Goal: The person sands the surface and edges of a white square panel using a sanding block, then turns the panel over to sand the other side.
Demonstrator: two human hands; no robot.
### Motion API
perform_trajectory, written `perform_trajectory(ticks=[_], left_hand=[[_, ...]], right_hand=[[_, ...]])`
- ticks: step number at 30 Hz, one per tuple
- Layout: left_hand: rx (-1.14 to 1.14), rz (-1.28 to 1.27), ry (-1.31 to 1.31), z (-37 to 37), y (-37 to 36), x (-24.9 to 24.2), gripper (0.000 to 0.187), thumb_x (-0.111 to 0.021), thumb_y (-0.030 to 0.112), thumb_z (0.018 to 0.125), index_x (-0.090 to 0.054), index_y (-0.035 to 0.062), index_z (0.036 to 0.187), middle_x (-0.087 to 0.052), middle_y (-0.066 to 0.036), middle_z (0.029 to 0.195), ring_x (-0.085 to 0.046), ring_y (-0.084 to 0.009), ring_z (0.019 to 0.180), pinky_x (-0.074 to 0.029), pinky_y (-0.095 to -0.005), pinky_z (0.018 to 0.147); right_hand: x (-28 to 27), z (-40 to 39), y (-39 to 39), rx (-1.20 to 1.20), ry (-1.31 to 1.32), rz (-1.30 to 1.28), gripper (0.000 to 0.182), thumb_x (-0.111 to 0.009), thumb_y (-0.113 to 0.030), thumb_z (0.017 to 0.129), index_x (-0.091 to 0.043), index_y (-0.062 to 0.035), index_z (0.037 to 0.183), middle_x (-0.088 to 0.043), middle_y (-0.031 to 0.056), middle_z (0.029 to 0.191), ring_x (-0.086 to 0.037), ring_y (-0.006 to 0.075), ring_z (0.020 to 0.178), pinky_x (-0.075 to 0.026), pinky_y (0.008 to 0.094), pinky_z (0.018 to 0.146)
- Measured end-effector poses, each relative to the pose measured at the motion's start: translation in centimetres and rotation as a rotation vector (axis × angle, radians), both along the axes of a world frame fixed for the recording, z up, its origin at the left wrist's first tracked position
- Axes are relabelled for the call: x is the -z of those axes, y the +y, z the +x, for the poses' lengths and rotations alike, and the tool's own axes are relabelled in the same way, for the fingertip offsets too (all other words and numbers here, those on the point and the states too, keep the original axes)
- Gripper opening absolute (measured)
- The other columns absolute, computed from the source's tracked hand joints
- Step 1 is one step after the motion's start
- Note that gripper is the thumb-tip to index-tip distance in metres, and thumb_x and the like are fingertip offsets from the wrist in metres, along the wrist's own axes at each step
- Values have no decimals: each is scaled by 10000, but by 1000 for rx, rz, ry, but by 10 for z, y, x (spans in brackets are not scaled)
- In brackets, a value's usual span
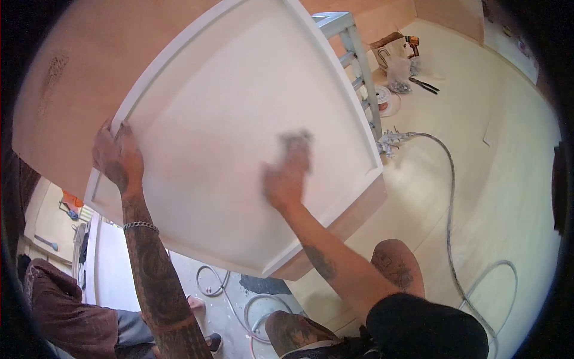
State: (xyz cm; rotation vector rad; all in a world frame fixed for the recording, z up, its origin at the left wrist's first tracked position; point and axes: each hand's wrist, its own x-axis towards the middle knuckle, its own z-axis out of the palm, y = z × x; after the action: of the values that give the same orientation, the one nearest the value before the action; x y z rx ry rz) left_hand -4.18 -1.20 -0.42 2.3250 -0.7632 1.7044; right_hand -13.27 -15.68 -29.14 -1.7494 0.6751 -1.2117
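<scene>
A large white panel with a raised rim and a curved, pointed outline fills the middle of the view, tilted up in front of me. My left hand is wrapped over its left rim, with the fingers on the inner side. On the panel's inner face, my right hand is smeared by motion. A small dark grey pad shows at its fingertips, pressed between hand and panel; blur hides its exact kind.
Behind the panel stands a metal ladder. To the right lie a spray gun with a hose, pliers, a spool and a drill. Another person is at lower left. Hoses coil on the floor.
</scene>
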Motion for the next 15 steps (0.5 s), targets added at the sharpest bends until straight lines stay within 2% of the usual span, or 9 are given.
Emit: perform_trajectory(ticks=[1,2,3,6,8,10,11,13,15], left_hand=[[20,-26,-1,2,1,2,414,-609,331,945,-645,77,1270,-651,-153,1221,-565,-364,1183,-368,-494,1046],[43,-45,0,3,2,4,393,-601,328,947,-651,96,1260,-642,-137,1246,-529,-360,1236,-320,-495,1089],[38,-36,4,2,2,5,393,-601,328,947,-651,96,1260,-642,-137,1246,-529,-360,1236,-320,-495,1089],[-21,-50,-59,0,-3,5,375,-603,319,944,-662,95,1239,-653,-144,1231,-554,-368,1203,-332,-502,1078],[-76,-18,22,3,-1,0,371,-593,316,953,-660,101,1247,-653,-138,1241,-550,-362,1211,-330,-495,1080],[-62,1,25,15,7,-3,376,-589,320,955,-659,102,1252,-655,-134,1238,-554,-359,1200,-331,-492,1078],[-51,6,20,18,8,-4,380,-584,325,958,-658,103,1257,-656,-130,1234,-558,-357,1189,-331,-490,1077],[-26,-11,28,16,5,-2,389,-582,328,959,-654,103,1268,-655,-131,1240,-557,-356,1188,-333,-488,1075],[-9,-40,28,16,4,-1,398,-580,331,960,-650,102,1279,-654,-131,1246,-556,-355,1188,-335,-486,1074]], right_hand=[[54,0,8,76,84,245,867,-638,-261,923,-156,116,1537,-157,316,1619,-106,457,1521,-70,521,1248],[114,13,15,292,145,241,887,-603,-289,955,-100,183,1512,-108,359,1612,-71,472,1520,-35,513,1247],[124,16,19,353,61,598,901,-583,-345,977,-91,197,1504,-73,369,1611,-40,469,1524,-20,504,1245],[38,57,8,332,51,560,862,-556,-297,986,-75,208,1494,-77,373,1602,-52,473,1518,-33,536,1237],[-94,51,17,151,-228,105,904,-572,-339,970,-67,180,1511,-68,373,1602,-27,519,1504,-28,594,1221],[-180,57,9,-80,-426,-189,881,-615,-321,924,-153,124,1527,-131,359,1597,-93,517,1500,-76,568,1235],[-186,58,4,-71,-418,-180,881,-615,-321,924,-153,124,1527,-131,359,1597,-93,517,1500,-76,568,1235],[-190,61,-2,-76,-451,-458,826,-635,-309,899,-249,83,1516,-191,299,1608,-124,470,1512,-104,534,1244],[-125,38,-11,-207,-359,-292,776,-674,-266,867,-331,27,1498,-246,249,1605,-151,434,1517,-130,514,1246]])
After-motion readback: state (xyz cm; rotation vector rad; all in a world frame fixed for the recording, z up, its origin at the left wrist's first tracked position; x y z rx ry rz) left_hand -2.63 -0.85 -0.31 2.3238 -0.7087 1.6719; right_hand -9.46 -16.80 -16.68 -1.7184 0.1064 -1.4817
